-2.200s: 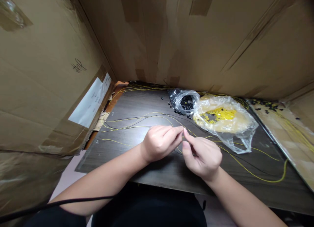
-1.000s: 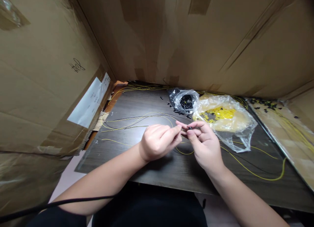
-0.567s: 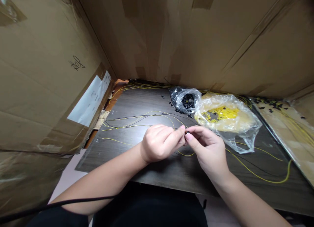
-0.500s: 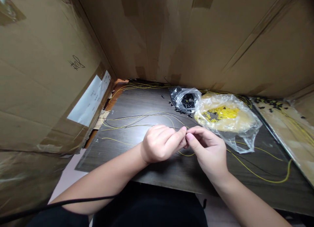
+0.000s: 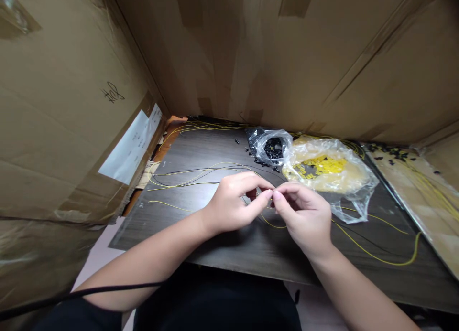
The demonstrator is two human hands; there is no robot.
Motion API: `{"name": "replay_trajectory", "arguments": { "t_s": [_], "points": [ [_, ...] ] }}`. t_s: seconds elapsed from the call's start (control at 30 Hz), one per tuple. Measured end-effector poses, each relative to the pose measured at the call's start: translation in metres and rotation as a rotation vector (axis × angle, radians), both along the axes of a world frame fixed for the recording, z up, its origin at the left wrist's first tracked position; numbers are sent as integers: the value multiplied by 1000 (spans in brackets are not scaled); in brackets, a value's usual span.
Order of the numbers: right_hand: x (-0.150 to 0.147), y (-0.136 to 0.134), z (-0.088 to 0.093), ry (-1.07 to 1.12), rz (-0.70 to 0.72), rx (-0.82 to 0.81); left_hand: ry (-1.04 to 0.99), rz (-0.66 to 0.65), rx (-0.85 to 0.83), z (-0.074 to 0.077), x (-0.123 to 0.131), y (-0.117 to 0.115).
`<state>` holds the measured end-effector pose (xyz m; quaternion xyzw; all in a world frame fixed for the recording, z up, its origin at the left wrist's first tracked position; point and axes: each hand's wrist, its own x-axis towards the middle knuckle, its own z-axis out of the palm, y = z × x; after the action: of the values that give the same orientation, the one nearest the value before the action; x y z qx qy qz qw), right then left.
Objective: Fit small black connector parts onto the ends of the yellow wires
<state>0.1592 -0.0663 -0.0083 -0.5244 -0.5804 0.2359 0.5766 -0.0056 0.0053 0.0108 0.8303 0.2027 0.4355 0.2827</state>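
Observation:
My left hand (image 5: 236, 201) and my right hand (image 5: 304, 216) meet fingertip to fingertip above the dark wooden board (image 5: 222, 250). Each pinches at the same spot, and what lies between the fingertips is too small and hidden to name. Thin yellow and black wires (image 5: 193, 170) run on the board to the left of and beneath my hands. More yellow wire (image 5: 373, 256) loops out to the right from under my right hand. Just beyond the hands lie a clear bag of yellow pieces (image 5: 332, 165) and a smaller bag of black pieces (image 5: 274, 148).
Cardboard walls (image 5: 222, 58) stand behind and at the left, one with a white label (image 5: 125, 147). Loose black pieces (image 5: 265, 164) lie near the bags. On the right, a light panel (image 5: 423, 192) holds black pieces and yellow wires. A black cord crosses my left forearm.
My left hand has opened from a tighter curl, its index finger and thumb now stretched toward my right fingertips. My right hand has hardly moved.

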Motion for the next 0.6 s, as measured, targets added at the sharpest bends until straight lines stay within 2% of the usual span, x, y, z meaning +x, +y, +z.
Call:
{"name": "replay_trajectory", "arguments": {
  "t_s": [0.13,0.3,0.37,0.47,0.6],
  "points": [
    [1,3,4,-124,-24,74,27,-39,-122,4,-2,5],
    [2,6,2,-176,-36,82,41,-10,-197,6,-2,7],
    [3,7,-2,-128,-38,66,24,11,-227,6,-2,6],
    [2,7,-8,57,-17,26,-12,34,-263,8,-1,3],
    [1,7,-8,227,25,1,-64,43,-284,10,0,-1]
  ]
}}
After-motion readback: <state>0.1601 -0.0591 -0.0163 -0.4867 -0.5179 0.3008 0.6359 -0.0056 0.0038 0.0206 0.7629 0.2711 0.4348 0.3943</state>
